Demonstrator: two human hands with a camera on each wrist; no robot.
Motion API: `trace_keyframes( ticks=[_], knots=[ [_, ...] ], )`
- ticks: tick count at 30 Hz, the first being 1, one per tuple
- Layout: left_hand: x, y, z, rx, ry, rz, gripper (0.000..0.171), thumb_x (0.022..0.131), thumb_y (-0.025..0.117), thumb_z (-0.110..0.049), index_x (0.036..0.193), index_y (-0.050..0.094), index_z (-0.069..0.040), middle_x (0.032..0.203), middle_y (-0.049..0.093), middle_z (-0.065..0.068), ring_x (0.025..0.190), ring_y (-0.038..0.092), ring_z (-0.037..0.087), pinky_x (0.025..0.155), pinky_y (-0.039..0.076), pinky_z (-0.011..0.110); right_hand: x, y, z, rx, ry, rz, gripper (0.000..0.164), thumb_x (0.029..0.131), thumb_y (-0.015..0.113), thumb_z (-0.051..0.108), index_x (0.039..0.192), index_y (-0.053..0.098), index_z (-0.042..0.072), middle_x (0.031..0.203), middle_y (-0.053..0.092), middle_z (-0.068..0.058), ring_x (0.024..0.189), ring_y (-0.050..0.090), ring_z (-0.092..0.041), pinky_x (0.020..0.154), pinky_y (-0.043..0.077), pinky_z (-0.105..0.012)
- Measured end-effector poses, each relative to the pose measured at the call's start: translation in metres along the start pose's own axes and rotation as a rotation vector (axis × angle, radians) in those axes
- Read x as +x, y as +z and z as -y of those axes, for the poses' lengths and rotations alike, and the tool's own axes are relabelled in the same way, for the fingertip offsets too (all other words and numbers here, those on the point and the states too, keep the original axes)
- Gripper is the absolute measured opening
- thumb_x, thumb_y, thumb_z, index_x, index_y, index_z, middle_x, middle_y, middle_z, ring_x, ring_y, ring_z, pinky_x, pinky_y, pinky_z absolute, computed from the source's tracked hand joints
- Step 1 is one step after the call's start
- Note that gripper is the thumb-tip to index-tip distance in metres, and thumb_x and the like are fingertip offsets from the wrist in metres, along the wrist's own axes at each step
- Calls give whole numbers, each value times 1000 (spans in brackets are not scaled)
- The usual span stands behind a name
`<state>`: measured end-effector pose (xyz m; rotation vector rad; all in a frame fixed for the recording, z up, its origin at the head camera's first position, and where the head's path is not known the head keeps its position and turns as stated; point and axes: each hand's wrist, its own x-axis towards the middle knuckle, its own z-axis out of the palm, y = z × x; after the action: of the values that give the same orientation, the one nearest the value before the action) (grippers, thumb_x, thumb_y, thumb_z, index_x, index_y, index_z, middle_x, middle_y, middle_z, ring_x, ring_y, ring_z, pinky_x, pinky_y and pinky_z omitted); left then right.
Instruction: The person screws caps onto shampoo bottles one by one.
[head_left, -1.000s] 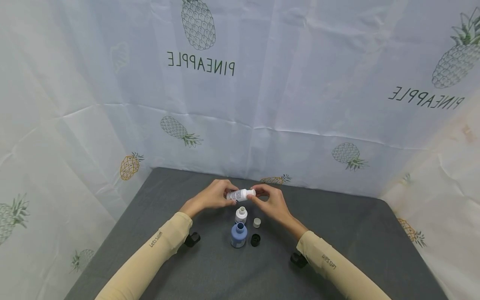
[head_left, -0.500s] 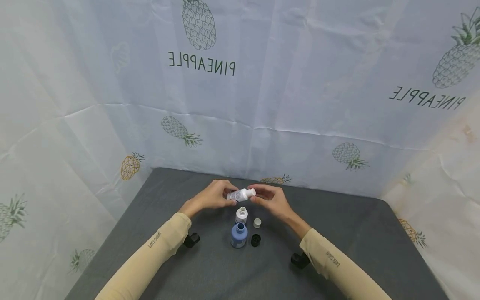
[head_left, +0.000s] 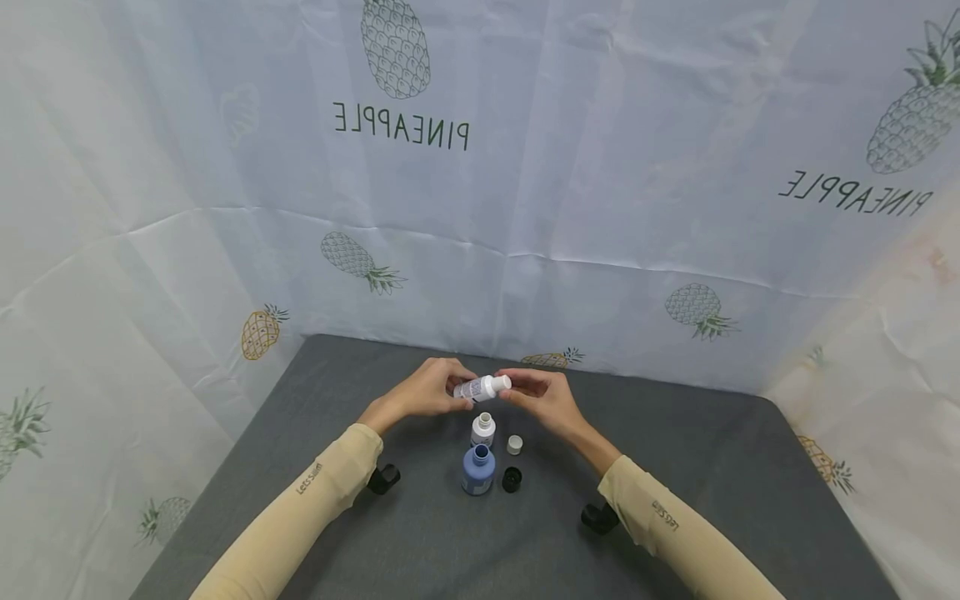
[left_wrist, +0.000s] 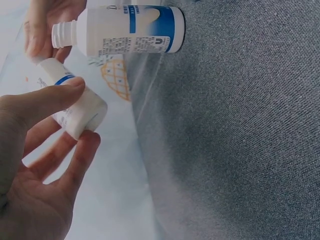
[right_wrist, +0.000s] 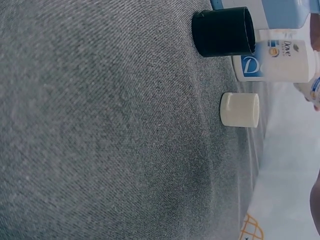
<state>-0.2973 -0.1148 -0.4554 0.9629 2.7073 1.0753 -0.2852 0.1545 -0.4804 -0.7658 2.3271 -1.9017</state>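
Observation:
In the head view my left hand (head_left: pixel 437 387) grips a small white bottle (head_left: pixel 476 390) by its body, tilted nearly on its side above the table. Thumb and fingertips press on opposite sides of it in the left wrist view. My right hand (head_left: pixel 546 403) has its thumb and fingers around the white cap (head_left: pixel 502 383) at the bottle's right end. Below the hands, an uncapped white Dove bottle (head_left: pixel 483 428) stands upright, its threaded neck bare. Just nearer stands a blue bottle (head_left: pixel 478 473), also uncapped.
A loose white cap (right_wrist: pixel 240 110) and a black cap (right_wrist: pixel 223 32) rest on the grey cloth, right of the standing bottles. The grey table (head_left: pixel 315 533) backs onto a pineapple-print curtain (head_left: pixel 525 208). Black wrist-worn devices (head_left: pixel 600 518) show under both sleeves.
The right hand's fingers have shifted around the held bottle's cap, and the right wrist has turned slightly. The left hand and the standing bottles stay in place.

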Motion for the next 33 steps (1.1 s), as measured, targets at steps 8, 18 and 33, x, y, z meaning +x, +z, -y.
trace_keyframes(
  ticks=[8,18,33],
  knots=[
    [1,0,-2,4,-4,0,40,92,86,-10,130,77,2,115,75,14,96,73,18,85,65,26,0,5,2,-62,45,-96,31,96,83,7,125,77,-1,126,77,-25,105,76,0,96,64,-24],
    [0,1,-5,17,-3,-13,40,92,86,-9,129,77,3,114,75,14,96,73,20,85,65,29,0,10,2,-146,86,-176,28,96,85,15,119,78,1,120,79,-20,106,79,-15,97,65,-27],
    [-1,1,-3,36,-18,-17,41,93,86,-10,130,76,2,113,74,13,95,71,20,83,63,28,-1,15,4,-196,99,-197,28,96,85,20,118,79,3,116,80,-19,107,79,-32,93,66,-28]
  ],
)
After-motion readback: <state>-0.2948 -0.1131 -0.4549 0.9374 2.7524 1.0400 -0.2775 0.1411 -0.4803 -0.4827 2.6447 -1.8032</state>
